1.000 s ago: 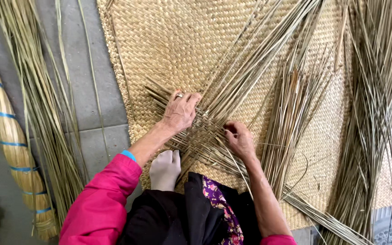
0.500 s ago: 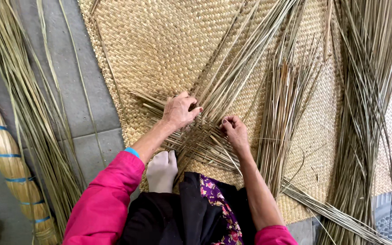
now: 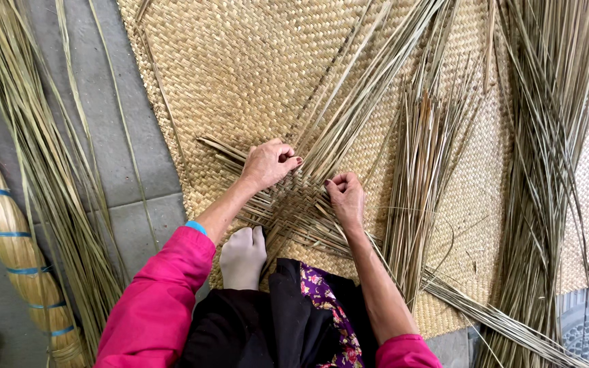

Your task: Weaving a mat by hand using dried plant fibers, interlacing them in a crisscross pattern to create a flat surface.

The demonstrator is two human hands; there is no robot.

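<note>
A large woven straw mat covers most of the grey tiled floor, and it sits a little further right and lower in view than half a second ago, as the head camera has shifted slightly. Long loose reeds lie over it: a thick sheaf runs down the right side, a shorter bundle lies just left of that, and another spread of reeds stretches along the floor on the left beside a rolled mat tied with blue bands. In the middle, a small patch of new weaving is taking shape on top of the big mat, its strands fanning up and to the right. The left hand rests on the upper left of this patch, fingers curled narrow and pinching a few strands; compared with the earlier frame it has closed more tightly and drawn a touch nearer the right hand. The right hand presses on the patch's right edge, fingers bent and closed on the strands beneath, much where it was before. A foot in a pale sock rests on the near edge of the weaving, unmoved, between the pink sleeves.
</note>
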